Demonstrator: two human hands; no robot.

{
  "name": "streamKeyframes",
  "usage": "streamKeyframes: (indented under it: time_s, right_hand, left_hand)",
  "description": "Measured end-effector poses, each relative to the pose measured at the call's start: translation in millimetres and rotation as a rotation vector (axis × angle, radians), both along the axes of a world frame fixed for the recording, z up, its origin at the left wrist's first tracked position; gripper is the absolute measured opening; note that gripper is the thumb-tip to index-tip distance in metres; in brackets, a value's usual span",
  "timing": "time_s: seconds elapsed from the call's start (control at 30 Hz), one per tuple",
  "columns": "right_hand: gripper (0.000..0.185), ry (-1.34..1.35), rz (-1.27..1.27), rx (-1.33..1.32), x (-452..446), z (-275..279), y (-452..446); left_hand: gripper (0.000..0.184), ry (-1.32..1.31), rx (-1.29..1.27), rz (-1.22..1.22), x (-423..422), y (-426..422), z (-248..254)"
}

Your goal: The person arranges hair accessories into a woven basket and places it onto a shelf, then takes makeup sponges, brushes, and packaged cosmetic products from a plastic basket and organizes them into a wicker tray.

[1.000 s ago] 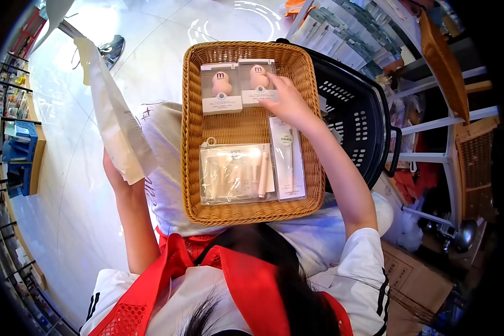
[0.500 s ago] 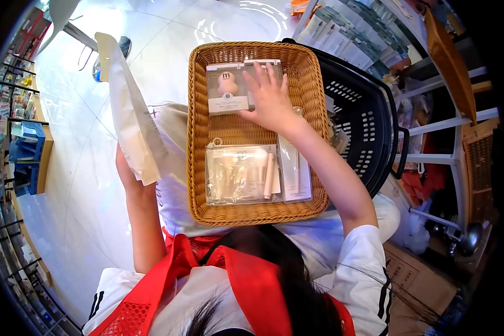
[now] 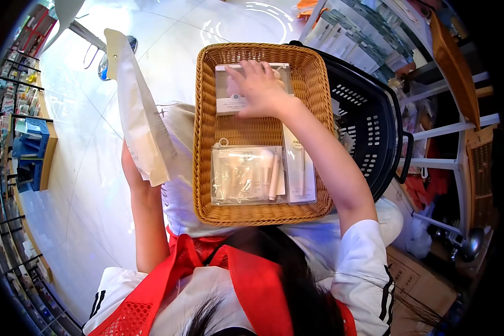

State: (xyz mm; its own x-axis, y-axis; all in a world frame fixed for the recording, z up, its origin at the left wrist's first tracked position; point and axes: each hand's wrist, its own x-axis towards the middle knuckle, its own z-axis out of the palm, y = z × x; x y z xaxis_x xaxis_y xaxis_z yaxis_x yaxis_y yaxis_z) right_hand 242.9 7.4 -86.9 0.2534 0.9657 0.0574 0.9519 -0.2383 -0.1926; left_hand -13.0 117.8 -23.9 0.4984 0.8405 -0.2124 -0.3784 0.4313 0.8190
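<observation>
My right hand (image 3: pixel 263 92) rests with fingers spread over clear-fronted boxes at the far end of a wicker basket (image 3: pixel 205 168). Under it is a makeup sponge box (image 3: pixel 229 105), its pink sponge partly covered by my fingers. Another clear box (image 3: pixel 286 73) lies beside that, mostly hidden. Nearer to me are a clear zip pouch (image 3: pixel 241 176) with pink-handled brushes and a slim brush pack (image 3: pixel 302 179). My left hand is hidden behind a flat, pale packet (image 3: pixel 140 112) with a hang hole, which it holds up left of the basket.
The basket sits across my lap. A black plastic shopping basket (image 3: pixel 369 140) stands against its right side. Shelving (image 3: pixel 459 134) runs along the right, with a cardboard box (image 3: pixel 420 280) below. Stocked racks (image 3: pixel 17 140) line the left. A shoe (image 3: pixel 103 67) shows on the pale floor.
My right hand has shifted slightly left across the boxes and now covers much of the sponge. The two boxes sit closer together. The packet stays in my left hand.
</observation>
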Motion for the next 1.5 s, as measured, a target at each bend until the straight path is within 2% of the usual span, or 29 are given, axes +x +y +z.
streamKeyframes:
  time_s: [0.17,0.27,0.6,0.7,0.8,0.9,1.03,1.13,1.37,1.47,1.5]
  right_hand:
    - [0.099,-0.052,-0.063,0.01,-3,1,-5]
    - [0.097,-0.053,-0.053,0.05,-3,-2,-3]
    - [0.094,-0.013,-0.002,0.107,0,-3,6]
    - [0.099,0.024,-0.029,-0.007,-2,3,6]
    - [0.109,0.012,-0.025,0.032,-3,1,-2]
    - [0.116,0.0,-0.054,-0.01,12,22,-23]
    - [0.115,0.024,-0.154,-0.157,35,18,-49]
    - [0.112,0.038,-0.121,-0.108,39,12,-53]
    - [0.102,0.017,-0.089,-0.014,31,1,-52]
    - [0.089,-0.024,-0.17,0.142,23,10,-58]
    - [0.084,0.043,-0.249,0.173,18,18,-62]
  left_hand:
    - [0.028,-0.034,0.041,-0.075,-12,15,-20]
    - [0.029,-0.135,-0.037,-0.112,-7,8,-14]
    - [0.03,-0.241,0.004,-0.219,-6,4,-18]
    - [0.03,-0.209,-0.001,-0.208,-4,2,-18]
    - [0.03,-0.174,-0.005,-0.174,-3,2,-17]
    - [0.031,-0.21,-0.021,-0.184,-11,7,-22]
    - [0.031,-0.152,-0.018,-0.137,-6,3,-21]
    - [0.031,-0.106,-0.031,-0.114,-1,-2,-19]
    - [0.031,-0.215,-0.011,-0.209,-9,5,-27]
    - [0.026,0.005,-0.03,0.001,2,-6,-9]
    - [0.027,-0.009,-0.02,-0.021,-3,-3,-13]
